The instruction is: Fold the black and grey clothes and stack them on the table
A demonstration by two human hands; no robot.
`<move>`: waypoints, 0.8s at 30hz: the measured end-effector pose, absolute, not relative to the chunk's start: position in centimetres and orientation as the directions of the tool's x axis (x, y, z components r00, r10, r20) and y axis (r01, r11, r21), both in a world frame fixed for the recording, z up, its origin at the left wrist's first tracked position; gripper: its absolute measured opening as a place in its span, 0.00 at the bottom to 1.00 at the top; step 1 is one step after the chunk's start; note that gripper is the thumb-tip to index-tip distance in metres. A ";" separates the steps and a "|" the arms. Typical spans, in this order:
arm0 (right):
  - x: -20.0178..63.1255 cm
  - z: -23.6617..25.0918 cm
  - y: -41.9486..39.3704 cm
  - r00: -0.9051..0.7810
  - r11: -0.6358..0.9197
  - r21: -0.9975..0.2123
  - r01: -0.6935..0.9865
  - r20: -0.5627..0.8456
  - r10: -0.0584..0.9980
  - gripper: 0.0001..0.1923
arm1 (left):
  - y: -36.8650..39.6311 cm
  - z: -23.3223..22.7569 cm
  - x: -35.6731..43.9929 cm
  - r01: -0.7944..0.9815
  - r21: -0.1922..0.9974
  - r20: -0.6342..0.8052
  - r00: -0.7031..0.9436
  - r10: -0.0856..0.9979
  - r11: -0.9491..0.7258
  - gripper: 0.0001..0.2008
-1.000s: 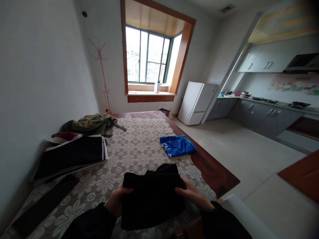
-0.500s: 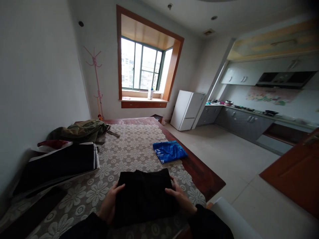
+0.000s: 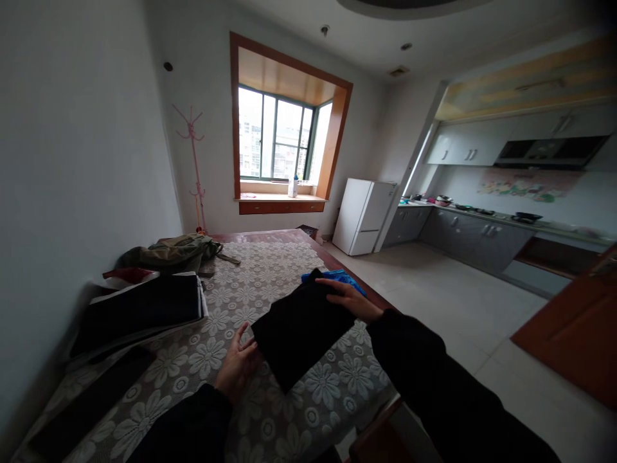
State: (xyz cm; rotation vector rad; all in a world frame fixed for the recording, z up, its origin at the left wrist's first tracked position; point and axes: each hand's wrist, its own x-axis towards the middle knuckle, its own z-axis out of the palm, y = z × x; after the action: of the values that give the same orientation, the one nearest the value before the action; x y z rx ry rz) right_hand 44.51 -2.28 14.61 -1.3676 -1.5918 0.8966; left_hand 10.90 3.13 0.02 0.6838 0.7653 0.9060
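Observation:
A folded black cloth, which looks like a garment, is tilted over the table in front of me. My right hand grips its far right edge, fingers lying over the top and the thumb hidden. Beside the near left edge is my left hand, fingers apart; whether the fingertips touch the fabric I cannot tell. A shiny blue folded item shows just behind the black cloth, mostly covered by it and by my right hand. Beneath everything spreads a grey tablecloth with white flowers.
Along the left side lie a stack of dark folded fabric, an olive backpack and a long dark flat item. The table's wooden edge runs along the right. Beyond stand a white fridge and a pink coat rack.
The black cloth has turned and moved up and right, now partly over the blue item. My right hand went with it to the far edge; my left hand loosened from its side.

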 end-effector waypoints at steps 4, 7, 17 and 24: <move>46.4 20.4 3.0 -0.100 0.217 -0.860 0.461 0.193 0.976 0.30 | 3.3 0.7 10.9 -0.448 0.782 -0.295 0.345 0.891 0.432 0.29; 47.8 23.3 6.0 -0.093 0.242 -0.826 0.509 0.227 0.970 0.28 | 3.1 1.3 10.8 -0.412 0.821 -0.258 0.348 0.901 0.394 0.25; 52.8 23.5 10.2 0.172 0.088 -0.817 0.570 0.223 0.959 0.27 | 3.2 1.1 10.7 -0.393 0.825 -0.261 0.371 0.891 0.405 0.22; 54.8 22.1 10.9 0.203 0.043 -0.818 0.574 0.193 0.960 0.30 | 3.5 0.9 10.8 -0.376 0.829 -0.271 0.376 0.886 0.413 0.17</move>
State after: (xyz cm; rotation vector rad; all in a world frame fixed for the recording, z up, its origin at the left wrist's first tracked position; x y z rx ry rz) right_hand 54.75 10.88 22.08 -1.6357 -1.4742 0.5769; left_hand 10.83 3.47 0.88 0.7508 0.8075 0.9120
